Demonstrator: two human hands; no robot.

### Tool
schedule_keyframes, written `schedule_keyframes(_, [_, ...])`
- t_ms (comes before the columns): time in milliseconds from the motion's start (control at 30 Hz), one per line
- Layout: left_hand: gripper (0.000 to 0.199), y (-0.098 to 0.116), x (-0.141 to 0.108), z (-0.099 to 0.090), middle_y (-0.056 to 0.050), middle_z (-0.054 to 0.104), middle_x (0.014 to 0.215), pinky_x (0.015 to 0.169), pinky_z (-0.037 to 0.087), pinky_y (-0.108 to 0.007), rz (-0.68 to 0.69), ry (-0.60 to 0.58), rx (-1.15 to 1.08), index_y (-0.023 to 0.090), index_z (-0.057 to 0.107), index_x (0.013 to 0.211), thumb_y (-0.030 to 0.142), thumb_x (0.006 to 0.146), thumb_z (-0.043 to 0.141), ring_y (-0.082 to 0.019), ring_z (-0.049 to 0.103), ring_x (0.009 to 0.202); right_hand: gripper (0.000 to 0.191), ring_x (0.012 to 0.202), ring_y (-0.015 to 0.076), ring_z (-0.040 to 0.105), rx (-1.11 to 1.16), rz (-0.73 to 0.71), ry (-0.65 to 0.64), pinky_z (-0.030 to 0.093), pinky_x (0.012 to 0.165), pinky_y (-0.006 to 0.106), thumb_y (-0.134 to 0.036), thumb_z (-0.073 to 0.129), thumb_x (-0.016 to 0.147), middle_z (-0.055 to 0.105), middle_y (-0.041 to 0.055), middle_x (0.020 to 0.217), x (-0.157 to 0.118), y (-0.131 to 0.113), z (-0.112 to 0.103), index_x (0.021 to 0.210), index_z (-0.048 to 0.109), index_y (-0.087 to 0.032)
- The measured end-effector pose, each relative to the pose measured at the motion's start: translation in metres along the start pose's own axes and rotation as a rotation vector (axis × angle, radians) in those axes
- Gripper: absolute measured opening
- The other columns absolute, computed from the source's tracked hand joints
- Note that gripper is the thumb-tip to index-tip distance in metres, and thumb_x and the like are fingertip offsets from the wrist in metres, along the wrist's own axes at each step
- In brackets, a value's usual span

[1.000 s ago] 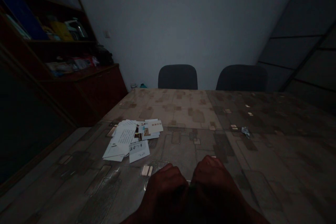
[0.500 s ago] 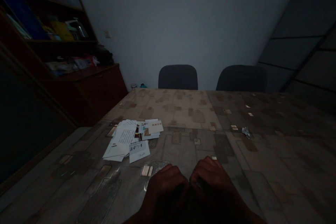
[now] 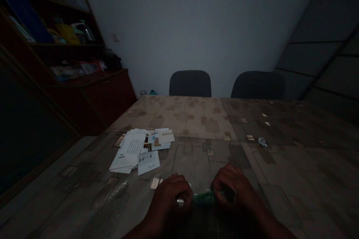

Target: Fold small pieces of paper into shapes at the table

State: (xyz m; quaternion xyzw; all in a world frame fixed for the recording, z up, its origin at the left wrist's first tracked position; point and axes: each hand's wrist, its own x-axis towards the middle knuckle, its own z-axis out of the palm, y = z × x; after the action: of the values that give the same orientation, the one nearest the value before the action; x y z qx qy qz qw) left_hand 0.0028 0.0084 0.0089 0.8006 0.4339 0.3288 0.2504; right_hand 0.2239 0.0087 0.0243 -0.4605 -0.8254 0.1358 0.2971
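Observation:
The room is dim. My left hand (image 3: 172, 196) and my right hand (image 3: 234, 190) rest low on the patterned table (image 3: 196, 119) near its front edge, a short gap between them. Both are closed on the ends of a small greenish strip (image 3: 203, 198) stretched between them; what it is I cannot make out. A loose pile of white cards and printed papers (image 3: 141, 149) lies on the table to the left of and beyond my left hand, apart from it.
A small crumpled scrap (image 3: 263, 142) lies right of centre on the table. Two dark chairs (image 3: 190, 83) (image 3: 258, 84) stand at the far edge. A wooden cabinet with cluttered shelves (image 3: 67, 67) fills the left side.
My hands were pressed together over something hidden; they have drawn apart sideways, and the greenish strip now shows between them.

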Motion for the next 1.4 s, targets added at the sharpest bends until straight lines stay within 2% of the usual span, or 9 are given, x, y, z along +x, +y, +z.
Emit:
schedule_keyframes(200, [0.019,0.002,0.0,0.003,-0.002,0.059,0.059,0.055,0.033,-0.022,0.118,0.027,0.011,0.016,0.056,0.058,0.0,0.066,0.05,-0.014,0.053,0.058,0.014,0.071,0.0165,0.052,0.036,-0.026,0.039,0.032,0.07,0.03,-0.006,0.055,0.07,0.059,-0.0015,0.069,-0.002,-0.011,0.009,0.071,0.054,-0.02])
schedule_keyframes(333, [0.017,0.003,0.0,0.001,-0.003,0.059,0.06,0.055,0.033,-0.022,0.091,0.021,-0.013,0.016,0.057,0.059,0.001,0.065,0.05,-0.015,0.054,0.059,0.016,0.07,0.0159,0.053,0.046,-0.035,0.011,0.032,0.068,0.029,-0.004,0.053,0.068,0.059,-0.0013,0.068,0.0,-0.009,0.012,0.069,0.054,-0.019])
schedule_keyframes(600, [0.015,-0.001,0.004,-0.008,0.001,0.053,0.058,0.054,0.031,-0.022,-0.223,0.034,-0.159,0.016,0.055,0.055,0.007,0.065,0.049,-0.013,0.049,0.057,0.013,0.065,0.0183,0.055,0.139,0.248,0.028,0.038,0.061,0.029,-0.016,0.047,0.075,0.057,0.0012,0.064,0.001,0.021,-0.009,0.064,0.053,-0.019])
schedule_keyframes(700, [0.012,-0.005,0.006,-0.009,0.003,0.048,0.056,0.052,0.029,-0.023,-0.447,0.051,-0.322,0.017,0.056,0.058,0.017,0.069,0.052,-0.012,0.043,0.055,0.018,0.064,0.0177,0.055,0.239,0.409,0.076,0.04,0.06,0.028,-0.026,0.049,0.082,0.056,0.0002,0.065,0.001,0.025,-0.017,0.066,0.055,-0.019])
schedule_keyframes(800, [0.022,-0.003,0.006,-0.007,0.004,0.047,0.054,0.05,0.027,-0.023,-0.571,-0.041,-0.529,0.015,0.059,0.061,0.034,0.073,0.057,-0.011,0.04,0.052,0.019,0.069,0.0181,0.057,0.349,0.415,0.031,0.043,0.063,0.028,-0.031,0.051,0.086,0.059,0.001,0.071,0.001,0.017,-0.016,0.075,0.061,-0.019])
schedule_keyframes(933, [0.034,0.004,0.006,-0.006,-0.001,0.056,0.058,0.052,0.028,-0.024,-0.577,-0.116,-0.634,0.012,0.065,0.065,0.046,0.073,0.062,-0.013,0.043,0.055,0.032,0.084,0.0215,0.063,0.524,0.417,0.006,0.047,0.073,0.031,-0.041,0.048,0.092,0.066,0.0055,0.092,-0.002,0.001,-0.014,0.112,0.061,-0.02])
schedule_keyframes(1033, [0.039,0.004,0.006,-0.007,-0.001,0.056,0.056,0.052,0.028,-0.024,-0.579,-0.123,-0.661,0.012,0.064,0.063,0.051,0.071,0.065,-0.013,0.043,0.054,0.038,0.093,0.0239,0.063,0.572,0.406,-0.033,0.048,0.079,0.035,-0.044,0.046,0.093,0.066,0.0077,0.102,-0.005,-0.004,-0.015,0.122,0.059,-0.022])
schedule_keyframes(1267, [0.041,-0.003,0.003,-0.006,-0.001,0.058,0.057,0.053,0.03,-0.024,-0.556,-0.143,-0.684,0.013,0.065,0.064,0.053,0.074,0.066,-0.013,0.044,0.055,0.028,0.078,0.0197,0.063,0.498,0.323,-0.04,0.048,0.07,0.028,-0.034,0.056,0.086,0.066,0.003,0.084,-0.006,0.002,-0.005,0.109,0.067,-0.022])
schedule_keyframes(1400, [0.037,-0.005,0.001,-0.005,-0.003,0.062,0.062,0.058,0.034,-0.024,-0.495,-0.137,-0.663,0.013,0.067,0.07,0.049,0.08,0.061,-0.015,0.05,0.059,0.025,0.069,0.0176,0.059,0.582,0.384,0.037,0.044,0.061,0.025,-0.036,0.058,0.082,0.061,0.001,0.074,-0.006,0.004,0.006,0.099,0.067,-0.02])
